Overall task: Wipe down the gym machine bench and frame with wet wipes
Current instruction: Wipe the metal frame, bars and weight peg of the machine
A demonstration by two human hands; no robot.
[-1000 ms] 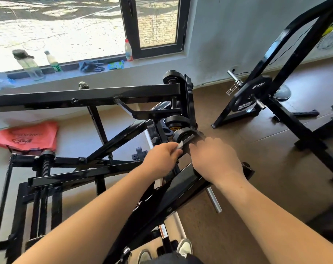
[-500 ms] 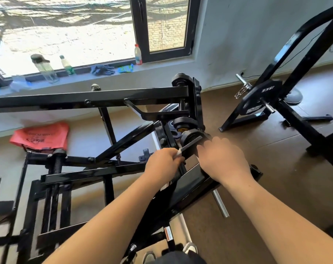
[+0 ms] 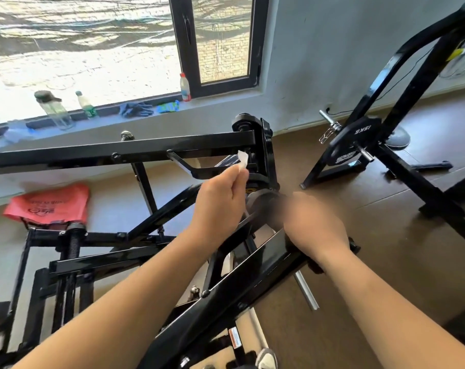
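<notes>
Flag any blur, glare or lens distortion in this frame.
Head view: the right hand is motion-blurred, its fingers smeared past reading; the left hand pinching the white wipe is comparatively sharp. Head view: the window glass is overexposed by sunlight, the ground outside washed out. Head view: wide-angle perspective makes the black window frame lean.

left hand [image 3: 220,198] pinches wipe [image 3: 242,159]; right hand [image 3: 315,222] maybe curled

Before us stands the machine frame [image 3: 119,153]; bottles [image 3: 56,110] sit on the windowsill [image 3: 106,123] behind it, a weight plate [image 3: 351,145] right, a bag [image 3: 47,203] left.
</notes>
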